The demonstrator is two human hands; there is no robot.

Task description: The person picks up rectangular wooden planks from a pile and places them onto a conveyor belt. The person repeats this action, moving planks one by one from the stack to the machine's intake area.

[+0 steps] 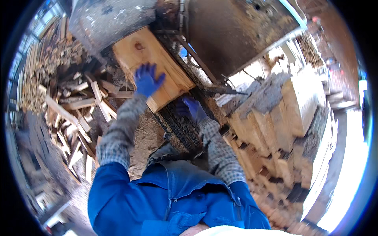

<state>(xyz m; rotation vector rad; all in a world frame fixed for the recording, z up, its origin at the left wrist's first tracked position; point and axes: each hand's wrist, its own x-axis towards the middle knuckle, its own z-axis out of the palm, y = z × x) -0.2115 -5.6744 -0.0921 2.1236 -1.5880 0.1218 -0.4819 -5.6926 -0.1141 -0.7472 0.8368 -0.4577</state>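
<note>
A thick, pale wooden board (169, 74) with a dark knot lies slanted on a dark, ridged machine bed (181, 131). My left hand (147, 80), in a blue glove, rests flat on top of the board with its fingers spread. Just beyond the board's near end is my right hand (192, 108), also gloved in blue. Its fingers reach out over the dark bed and look apart, partly in shadow; whether they touch the board's end I cannot tell. Checked sleeves cover both forearms.
Metal machine housings (236, 35) stand at the far end of the bed, one grey panel (112, 23) to the left. Scrap wood offcuts (78, 114) lie heaped on the left, near stacked thin strips (39, 74). On the right is a big pile of boards (271, 126).
</note>
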